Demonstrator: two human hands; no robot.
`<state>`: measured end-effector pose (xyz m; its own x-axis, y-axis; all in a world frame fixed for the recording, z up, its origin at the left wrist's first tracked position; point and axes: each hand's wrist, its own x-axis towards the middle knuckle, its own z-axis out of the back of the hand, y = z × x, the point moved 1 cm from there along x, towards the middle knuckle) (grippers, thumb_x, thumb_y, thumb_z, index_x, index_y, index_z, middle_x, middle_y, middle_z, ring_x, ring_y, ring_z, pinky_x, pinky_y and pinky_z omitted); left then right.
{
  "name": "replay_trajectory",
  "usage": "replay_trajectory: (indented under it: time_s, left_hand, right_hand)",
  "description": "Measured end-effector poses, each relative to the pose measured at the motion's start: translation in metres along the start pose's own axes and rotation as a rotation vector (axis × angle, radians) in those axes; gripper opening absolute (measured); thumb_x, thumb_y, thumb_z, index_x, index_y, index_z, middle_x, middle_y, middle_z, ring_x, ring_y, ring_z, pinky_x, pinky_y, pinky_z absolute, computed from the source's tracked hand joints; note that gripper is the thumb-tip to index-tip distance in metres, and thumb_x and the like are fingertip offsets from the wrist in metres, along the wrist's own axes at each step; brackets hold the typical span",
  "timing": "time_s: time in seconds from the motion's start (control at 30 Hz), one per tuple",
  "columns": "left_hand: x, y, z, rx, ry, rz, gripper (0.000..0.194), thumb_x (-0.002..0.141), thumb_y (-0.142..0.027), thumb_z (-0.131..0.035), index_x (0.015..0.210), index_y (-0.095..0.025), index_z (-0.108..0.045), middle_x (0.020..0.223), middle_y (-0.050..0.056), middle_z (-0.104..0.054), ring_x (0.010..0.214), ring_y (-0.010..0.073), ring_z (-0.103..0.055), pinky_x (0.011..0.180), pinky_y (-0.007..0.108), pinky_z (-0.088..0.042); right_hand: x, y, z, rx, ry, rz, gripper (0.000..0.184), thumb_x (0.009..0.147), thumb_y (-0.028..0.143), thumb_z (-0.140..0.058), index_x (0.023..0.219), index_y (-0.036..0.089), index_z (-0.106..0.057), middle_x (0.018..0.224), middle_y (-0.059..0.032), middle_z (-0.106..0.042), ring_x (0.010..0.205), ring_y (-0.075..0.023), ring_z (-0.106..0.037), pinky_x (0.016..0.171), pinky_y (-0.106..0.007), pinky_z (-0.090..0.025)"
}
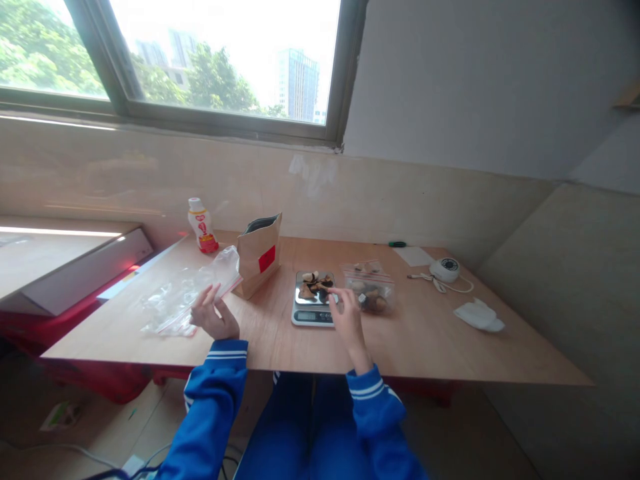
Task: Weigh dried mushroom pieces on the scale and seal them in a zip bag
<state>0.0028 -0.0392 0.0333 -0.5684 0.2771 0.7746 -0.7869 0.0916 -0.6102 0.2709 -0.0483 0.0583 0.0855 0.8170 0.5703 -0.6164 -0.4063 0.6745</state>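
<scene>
Near the centre of the frame, the right hand is hiding the right edge of the scale, and digits on the display are showing too small to read. Lettering on the paper bag's red label is blurring. At the bottom edge, both blue sleeves are running out of view; at upper left, the window is extending past the top

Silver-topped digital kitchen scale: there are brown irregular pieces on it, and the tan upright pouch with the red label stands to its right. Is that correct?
No, the side is wrong: the head view shows the tan upright pouch with the red label to the left of the silver-topped digital kitchen scale, with brown irregular pieces on it.
</scene>
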Motion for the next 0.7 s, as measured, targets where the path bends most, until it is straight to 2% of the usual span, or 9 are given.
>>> replay_trajectory:
  time_s: [0.1, 0.2, 0.27, 0.4, 0.47, 0.5, 0.6, 0.7]
  left_hand:
    - [-0.014, -0.011, 0.004, -0.064, 0.035, -0.075, 0.036, 0.092, -0.033, -0.036, 0.108, -0.015, -0.063, 0.114, 0.013, -0.059, 0.107, 0.0223, -0.054, 0.097, 0.04, -0.037]
    - [-0.037, -0.036, 0.013, -0.173, 0.162, -0.126, 0.032, 0.09, -0.029, -0.041, 0.113, -0.021, -0.062, 0.118, 0.012, -0.056, 0.102, 0.0216, -0.056, 0.093, 0.039, -0.041]
    - [-0.051, -0.057, 0.019, -0.281, 0.261, -0.2, 0.035, 0.09, -0.026, -0.043, 0.121, -0.025, -0.058, 0.123, 0.011, -0.054, 0.102, 0.0212, -0.056, 0.091, 0.039, -0.043]
    - [-0.051, -0.087, 0.026, -0.537, 0.445, -0.3, 0.044, 0.093, -0.023, -0.034, 0.136, -0.026, -0.043, 0.13, 0.011, -0.05, 0.116, 0.0229, -0.05, 0.093, 0.041, -0.045]
    - [-0.041, -0.093, 0.023, -0.625, 0.539, -0.339, 0.044, 0.094, -0.022, -0.029, 0.134, -0.025, -0.046, 0.13, 0.011, -0.051, 0.118, 0.0227, -0.049, 0.096, 0.042, -0.044]
    - [-0.036, -0.094, 0.02, -0.647, 0.568, -0.362, 0.042, 0.093, -0.022, -0.032, 0.132, -0.025, -0.048, 0.129, 0.011, -0.051, 0.118, 0.0225, -0.05, 0.096, 0.042, -0.045]
    - [-0.025, -0.097, 0.008, -0.647, 0.591, -0.41, 0.041, 0.088, -0.023, -0.048, 0.129, -0.024, -0.05, 0.121, 0.01, -0.057, 0.11, 0.0215, -0.055, 0.092, 0.039, -0.048]
    - [-0.021, -0.101, -0.005, -0.616, 0.544, -0.373, 0.033, 0.085, -0.027, -0.055, 0.117, -0.022, -0.057, 0.103, 0.007, -0.063, 0.091, 0.0178, -0.06, 0.08, 0.034, -0.052]
  right_hand:
    - [-0.023, 0.033, -0.004, 0.204, 0.101, -0.055, 0.022, 0.091, 0.029, -0.043, 0.1, 0.021, -0.061, 0.101, -0.0085, -0.06, 0.097, -0.0204, -0.057, 0.085, -0.034, -0.048]
    - [-0.035, 0.065, -0.018, 0.344, 0.242, -0.029, 0.027, 0.09, 0.033, -0.047, 0.114, 0.022, -0.055, 0.112, -0.008, -0.058, 0.1, -0.0191, -0.057, 0.084, -0.031, -0.049]
    - [-0.034, 0.078, -0.025, 0.38, 0.28, 0.0, 0.029, 0.09, 0.034, -0.048, 0.115, 0.021, -0.054, 0.11, -0.0078, -0.059, 0.1, -0.0191, -0.057, 0.085, -0.031, -0.049]
    - [-0.016, 0.081, -0.019, 0.403, 0.3, 0.005, 0.025, 0.093, 0.031, -0.04, 0.104, 0.02, -0.059, 0.094, -0.0056, -0.065, 0.085, -0.0177, -0.062, 0.076, -0.028, -0.05]
    - [-0.002, 0.076, -0.006, 0.399, 0.293, 0.0, 0.025, 0.093, 0.031, -0.042, 0.1, 0.02, -0.062, 0.092, -0.0046, -0.067, 0.083, -0.0174, -0.063, 0.075, -0.028, -0.049]
    - [0.005, 0.074, 0.001, 0.398, 0.289, 0.006, 0.023, 0.092, 0.033, -0.044, 0.097, 0.02, -0.063, 0.091, -0.0039, -0.068, 0.083, -0.0173, -0.064, 0.076, -0.028, -0.049]
    - [0.025, 0.072, 0.019, 0.391, 0.312, 0.038, 0.022, 0.089, 0.037, -0.049, 0.09, 0.021, -0.065, 0.086, -0.0012, -0.069, 0.08, -0.0159, -0.064, 0.074, -0.026, -0.049]
    - [0.039, 0.076, 0.026, 0.374, 0.375, 0.053, 0.024, 0.089, 0.039, -0.05, 0.088, 0.021, -0.065, 0.083, 0.0004, -0.069, 0.078, -0.0144, -0.064, 0.072, -0.024, -0.049]
